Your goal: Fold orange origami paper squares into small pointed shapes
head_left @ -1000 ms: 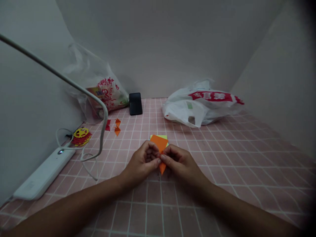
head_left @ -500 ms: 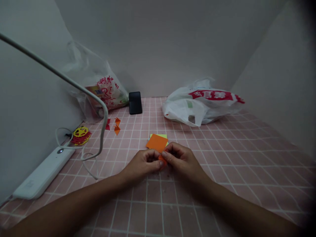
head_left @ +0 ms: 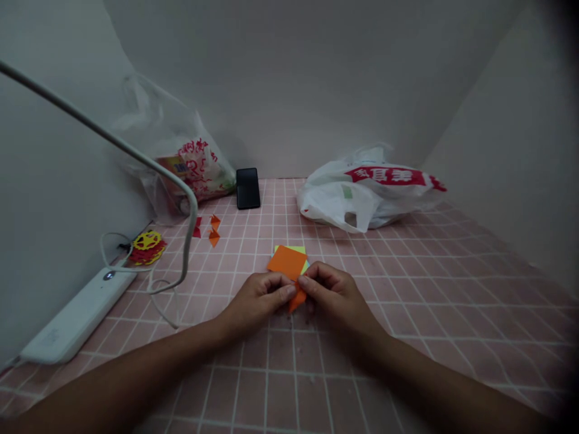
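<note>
A small folded piece of orange paper (head_left: 296, 299) is pinched between my two hands, its pointed end hanging down toward me. My left hand (head_left: 263, 294) grips it from the left with thumb and forefinger. From the right, the thumb and forefinger of my right hand (head_left: 332, 295) close on its upper part. Just beyond my fingertips lies a stack of square paper, with an orange sheet (head_left: 287, 261) on top and a yellow-green sheet (head_left: 296, 248) showing under it. Small folded orange paper cranes (head_left: 214, 236) sit farther left, beside a folded red paper piece (head_left: 197, 227).
A white power strip (head_left: 76, 316) and a looping cable (head_left: 189, 241) are on the left, near yellow and red cut-out discs (head_left: 147, 246). At the back are a filled clear bag (head_left: 181, 163), a black phone (head_left: 248, 188) and a white plastic bag (head_left: 371, 190). Pink tiles cover the surface.
My left thumb has drawn back slightly to the left, and more of the folded orange paper shows, its point lower. Both hands still hold it.
</note>
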{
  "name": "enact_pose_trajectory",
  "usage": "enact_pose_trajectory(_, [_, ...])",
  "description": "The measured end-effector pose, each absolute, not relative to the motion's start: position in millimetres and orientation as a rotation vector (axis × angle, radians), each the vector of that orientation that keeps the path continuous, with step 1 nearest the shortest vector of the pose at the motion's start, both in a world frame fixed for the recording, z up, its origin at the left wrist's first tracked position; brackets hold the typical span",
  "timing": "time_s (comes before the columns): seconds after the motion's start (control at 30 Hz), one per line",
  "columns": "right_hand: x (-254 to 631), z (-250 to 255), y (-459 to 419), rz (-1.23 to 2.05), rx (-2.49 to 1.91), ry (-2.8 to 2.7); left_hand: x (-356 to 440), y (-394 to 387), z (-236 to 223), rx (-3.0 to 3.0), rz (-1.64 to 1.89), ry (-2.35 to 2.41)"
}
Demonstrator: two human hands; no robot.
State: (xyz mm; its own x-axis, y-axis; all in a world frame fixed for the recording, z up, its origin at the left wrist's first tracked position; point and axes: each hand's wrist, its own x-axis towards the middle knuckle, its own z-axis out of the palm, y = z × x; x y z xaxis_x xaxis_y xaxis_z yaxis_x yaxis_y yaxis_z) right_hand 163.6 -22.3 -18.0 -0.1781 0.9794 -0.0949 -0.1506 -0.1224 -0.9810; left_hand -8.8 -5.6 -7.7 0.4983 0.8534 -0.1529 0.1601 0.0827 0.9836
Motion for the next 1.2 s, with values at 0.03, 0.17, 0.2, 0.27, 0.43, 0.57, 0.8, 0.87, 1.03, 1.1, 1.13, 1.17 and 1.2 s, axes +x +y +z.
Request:
enact_pose_trajectory(0.03, [164, -18, -22, 1.486, -1.080, -1.160, -9, -6, -7, 1.427, 0.663, 0.968])
enact_pose_trajectory(0.17, [163, -18, -18, 1.536, -1.042, -1.213, -9, -6, -8, 1.419, 0.741, 1.022])
enact_pose_trajectory(0.2, [163, -19, -17, 1.554, -1.030, -1.226, -8, -5, -8, 1.399, 0.774, 1.020])
enact_pose_trajectory(0.27, [163, -21, -15, 1.582, -1.020, -1.236, -8, -5, -9, 1.347, 0.832, 1.006])
enact_pose_trajectory(0.43, [162, -25, -17, 1.613, -1.026, -1.247, -6, -4, -9, 1.221, 0.857, 0.954])
enact_pose_trajectory(0.57, [162, -23, -19, 1.598, -1.058, -1.243, -7, -3, -10, 1.202, 0.815, 0.965])
enact_pose_trajectory(0.8, [162, -17, -19, 1.625, -1.083, -1.311, -8, -1, -13, 1.209, 0.805, 0.969])
enact_pose_trajectory(0.87, [161, -15, -19, 1.628, -1.088, -1.316, -8, -1, -13, 1.208, 0.814, 0.972])
enact_pose_trajectory(1.03, [160, -12, -20, 1.579, -1.137, -1.376, -7, -1, -12, 1.173, 0.847, 0.993])
enact_pose_trajectory(1.1, [160, -11, -20, 1.589, -1.127, -1.363, -7, -2, -12, 1.156, 0.857, 0.975])
enact_pose_trajectory(1.13, [160, -10, -20, 1.599, -1.119, -1.354, -7, -2, -12, 1.147, 0.858, 0.961])
enact_pose_trajectory(1.17, [159, -10, -20, 1.603, -1.114, -1.347, -6, -2, -12, 1.138, 0.859, 0.949])
enact_pose_trajectory(1.2, [159, -10, -19, 1.603, -1.109, -1.348, -6, -2, -12, 1.129, 0.860, 0.940])
